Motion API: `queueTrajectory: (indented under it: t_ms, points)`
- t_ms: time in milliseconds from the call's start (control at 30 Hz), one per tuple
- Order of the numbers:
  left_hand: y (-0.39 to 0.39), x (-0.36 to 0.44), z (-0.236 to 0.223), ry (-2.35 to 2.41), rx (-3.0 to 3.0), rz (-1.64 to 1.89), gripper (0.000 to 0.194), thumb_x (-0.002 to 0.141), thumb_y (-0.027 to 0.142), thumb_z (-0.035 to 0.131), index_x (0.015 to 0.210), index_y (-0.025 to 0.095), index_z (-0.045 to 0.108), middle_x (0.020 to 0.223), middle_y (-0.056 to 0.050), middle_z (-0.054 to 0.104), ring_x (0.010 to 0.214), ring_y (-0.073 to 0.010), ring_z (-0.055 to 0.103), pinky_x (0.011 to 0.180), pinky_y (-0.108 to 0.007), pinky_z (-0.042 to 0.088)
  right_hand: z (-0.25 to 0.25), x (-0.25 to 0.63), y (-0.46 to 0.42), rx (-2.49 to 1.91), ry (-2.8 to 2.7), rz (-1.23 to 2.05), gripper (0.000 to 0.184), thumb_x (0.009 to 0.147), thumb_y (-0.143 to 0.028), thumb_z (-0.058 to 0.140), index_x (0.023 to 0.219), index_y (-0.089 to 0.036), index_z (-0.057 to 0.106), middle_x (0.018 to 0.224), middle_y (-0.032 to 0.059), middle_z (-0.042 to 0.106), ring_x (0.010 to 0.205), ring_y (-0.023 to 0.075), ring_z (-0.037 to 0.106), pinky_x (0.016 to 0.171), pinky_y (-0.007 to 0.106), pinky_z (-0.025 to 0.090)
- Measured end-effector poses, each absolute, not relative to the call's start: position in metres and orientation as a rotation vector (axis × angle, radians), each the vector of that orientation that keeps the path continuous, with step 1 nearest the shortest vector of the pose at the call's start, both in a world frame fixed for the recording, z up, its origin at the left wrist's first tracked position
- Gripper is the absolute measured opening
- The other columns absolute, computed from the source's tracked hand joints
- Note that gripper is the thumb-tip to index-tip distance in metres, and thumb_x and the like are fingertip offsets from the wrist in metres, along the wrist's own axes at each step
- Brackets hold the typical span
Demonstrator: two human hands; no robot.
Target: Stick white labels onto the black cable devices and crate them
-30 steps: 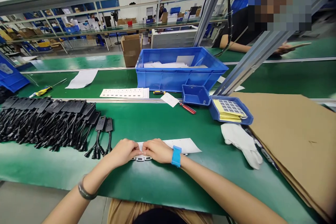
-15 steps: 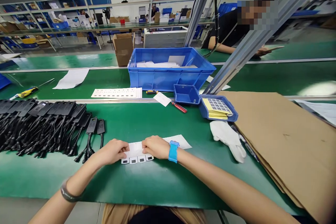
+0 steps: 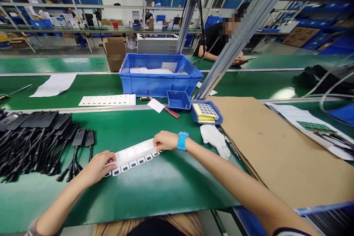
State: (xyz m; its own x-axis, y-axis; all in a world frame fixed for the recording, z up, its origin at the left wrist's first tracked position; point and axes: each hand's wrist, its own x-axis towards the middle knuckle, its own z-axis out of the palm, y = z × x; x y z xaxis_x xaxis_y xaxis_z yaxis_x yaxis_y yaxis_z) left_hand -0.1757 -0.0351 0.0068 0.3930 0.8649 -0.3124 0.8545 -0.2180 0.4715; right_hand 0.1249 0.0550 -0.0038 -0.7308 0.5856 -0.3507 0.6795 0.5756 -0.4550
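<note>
Item inspected: a long white paper-like strip (image 3: 134,153) with a row of black-squared tabs (image 3: 133,164) along its near edge. Location: over the green tabletop (image 3: 155,195), on the person's side of the large blue plastic bin (image 3: 162,84) and offset to the left of it. Whether the strip lies fully flat or is slightly raised cannot be told.

Handling, as judged: very light, thin and flexible; liable to bow, crease or tear under uneven pull, with the separate tabs the likeliest to bend. Little slip expected under a light pinch. Recommended hold: both ends, on the plain band, fingertips clear of the tabs.

Hands: both closed on the strip. The left hand (image 3: 98,167) pinches its left end between thumb and fingers; the right hand (image 3: 166,141) grips its right end, fingers curled downward. The right hand is the closer of the two to the bin; the left is nearer the body, so the strip runs aslant. Forearms enter from the two lower corners and converge; the right, wearing a bright blue wristband (image 3: 181,141), reaches farther out.

Adjacent: black modules with cable tails (image 3: 79,137), left of the bin and nearer the person; a white glove (image 3: 214,138), right of the bin on the near side.
</note>
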Motion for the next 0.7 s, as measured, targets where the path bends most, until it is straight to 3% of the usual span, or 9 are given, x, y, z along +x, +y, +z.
queueTrajectory:
  t_ms: [133, 467, 633, 700]
  points:
    - [-0.035, -0.178, 0.004, 1.460, 2.130, 0.019, 0.015, 0.087, 0.030, 0.044, 0.083, 0.022, 0.055, 0.081, -0.001, 0.055, 0.073, -0.0178, 0.053, 0.067, -0.028, 0.036, -0.008, 0.140, 0.060, 1.160, 2.672, -0.853, 0.011, 0.084, -0.023, 0.063, 0.087, -0.018, 0.072, 0.083, 0.0033, 0.072, 0.082, 0.0172, 0.064, 0.069, 0.023, 0.039]
    - [-0.044, -0.190, -0.005, 1.711, 2.112, 0.113, 0.017, 0.085, 0.035, 0.050, 0.075, 0.022, 0.053, 0.080, 0.000, 0.055, 0.071, -0.0178, 0.056, 0.066, -0.028, 0.038, -0.015, 0.172, 0.075, 1.284, 2.683, -1.017, 0.018, 0.082, -0.029, 0.063, 0.086, -0.015, 0.074, 0.079, 0.0037, 0.071, 0.076, 0.0162, 0.062, 0.067, 0.023, 0.040]
    - [-0.040, -0.191, 0.002, 1.688, 2.123, 0.031, 0.017, 0.086, 0.034, 0.047, 0.078, 0.021, 0.055, 0.082, -0.001, 0.056, 0.070, -0.0179, 0.056, 0.067, -0.030, 0.040, -0.013, 0.180, 0.082, 1.085, 2.566, -1.270, 0.020, 0.076, -0.033, 0.069, 0.082, -0.015, 0.077, 0.072, 0.0006, 0.071, 0.067, 0.0117, 0.061, 0.059, 0.017, 0.041]
    - [-0.037, -0.174, 0.011, 1.672, 2.156, -0.013, 0.013, 0.086, 0.028, 0.048, 0.085, 0.021, 0.059, 0.090, -0.003, 0.059, 0.079, -0.0203, 0.059, 0.072, -0.033, 0.042, -0.014, 0.180, 0.080, 1.059, 2.532, -1.322, 0.020, 0.070, -0.033, 0.074, 0.079, -0.015, 0.078, 0.067, -0.0006, 0.069, 0.062, 0.0107, 0.060, 0.056, 0.017, 0.041]
